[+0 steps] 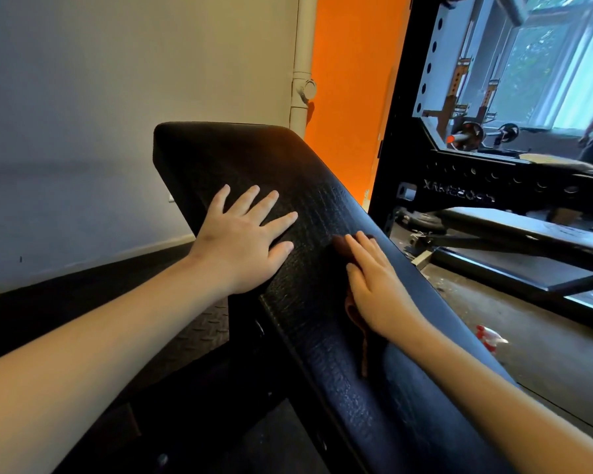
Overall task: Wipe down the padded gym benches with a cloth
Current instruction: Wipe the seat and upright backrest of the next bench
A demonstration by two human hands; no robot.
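Across frame centre, sloping up and away: long black textured padded bench (308,186), inclined. Looks like firm vinyl over foam, heavy on its frame, unlikely to shift, probably slick where damp. Left hand (243,241) flat on pad's left side, fingers spread straight, holding nothing. Right hand (374,285) flat, fingers straight, pressing small reddish-brown cloth (355,316) onto pad's right half. Cloth soft, limp, light, so best driven under flat palm, not pinched. Small red-topped spray bottle (490,336) on floor at right.
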